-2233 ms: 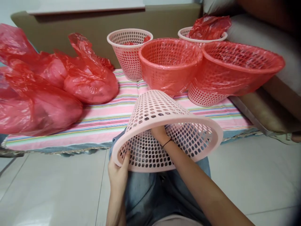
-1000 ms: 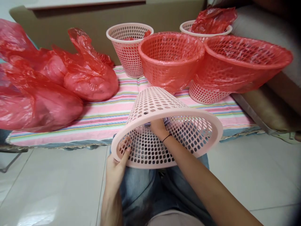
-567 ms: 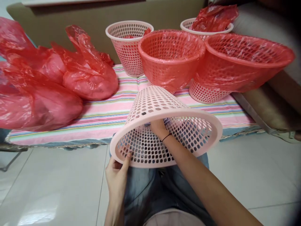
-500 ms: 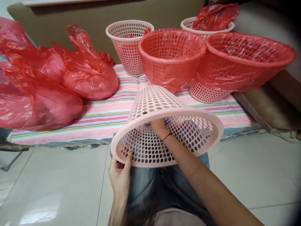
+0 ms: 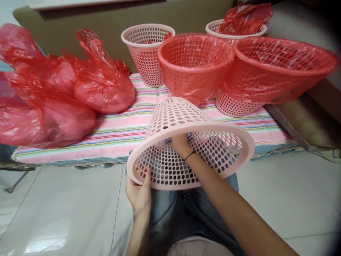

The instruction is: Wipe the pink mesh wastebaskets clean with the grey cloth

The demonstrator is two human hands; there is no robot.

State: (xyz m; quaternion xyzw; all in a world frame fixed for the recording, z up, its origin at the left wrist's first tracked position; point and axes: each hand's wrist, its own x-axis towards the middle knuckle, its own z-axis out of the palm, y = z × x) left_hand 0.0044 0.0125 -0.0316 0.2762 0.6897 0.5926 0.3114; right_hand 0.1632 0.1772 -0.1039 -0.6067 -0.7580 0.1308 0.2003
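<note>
A pale pink perforated plastic basket lies tipped over my lap, its wide mouth facing me. My left hand grips the rim at the lower left, thumb inside and fingers behind. Deep inside the basket is my right hand, with a dark band at the wrist. A bluish-purple and white patterned cloth shows on both sides of that hand, pressed towards the basket's bottom. The fingertips of my right hand are hidden by the cloth and the basket wall.
Two baskets lined with red plastic bags, a middle one and a right one, stand on a striped cloth. Behind are a left pink basket and another pink basket. Filled red bags sit at left.
The view has shifted slightly, so everything sits a little further right. My left hand has crept slightly up the rim. My right hand stays inside the basket with the cloth.
</note>
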